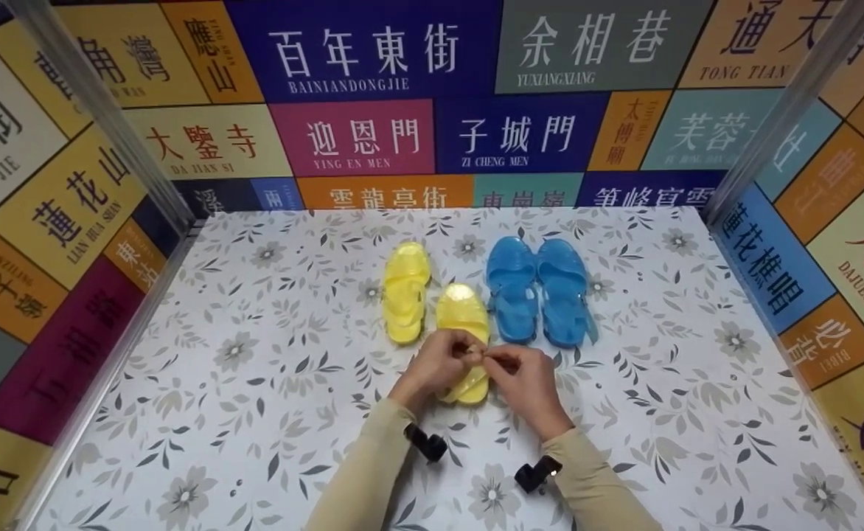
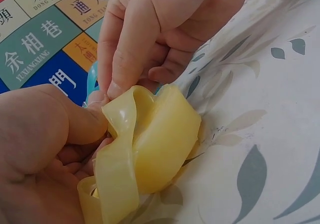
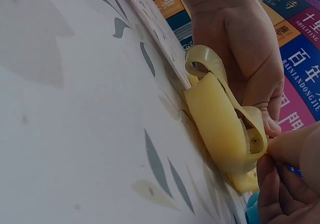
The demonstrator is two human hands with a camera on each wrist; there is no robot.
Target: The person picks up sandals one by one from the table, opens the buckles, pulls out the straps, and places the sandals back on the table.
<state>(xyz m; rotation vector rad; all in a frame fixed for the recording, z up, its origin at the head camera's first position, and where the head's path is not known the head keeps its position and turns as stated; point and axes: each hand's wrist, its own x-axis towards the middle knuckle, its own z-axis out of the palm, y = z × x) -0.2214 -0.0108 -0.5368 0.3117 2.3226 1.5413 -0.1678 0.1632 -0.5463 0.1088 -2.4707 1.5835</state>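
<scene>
A yellow sandal (image 1: pixel 463 306) lies toe away on the table, both hands at its strap. My left hand (image 1: pixel 443 363) pinches the strap from the left side; in the left wrist view this hand (image 2: pixel 45 139) is beside the looped yellow strap (image 2: pixel 117 184). My right hand (image 1: pixel 528 380) has thumb and forefinger pinched on the strap end; in the left wrist view those fingers (image 2: pixel 122 69) meet the left fingertips. The right wrist view shows the sandal's heel part (image 3: pixel 217 121) between the hands. The buckle is hidden by fingers.
Another yellow sandal (image 1: pixel 407 284) lies to the left, behind the hands. Two blue sandals (image 1: pixel 513 269) stand side by side at the right. The table (image 1: pixel 255 413) has a leaf-patterned cover, with printed panels (image 1: pixel 358 140) rising at its back and sides.
</scene>
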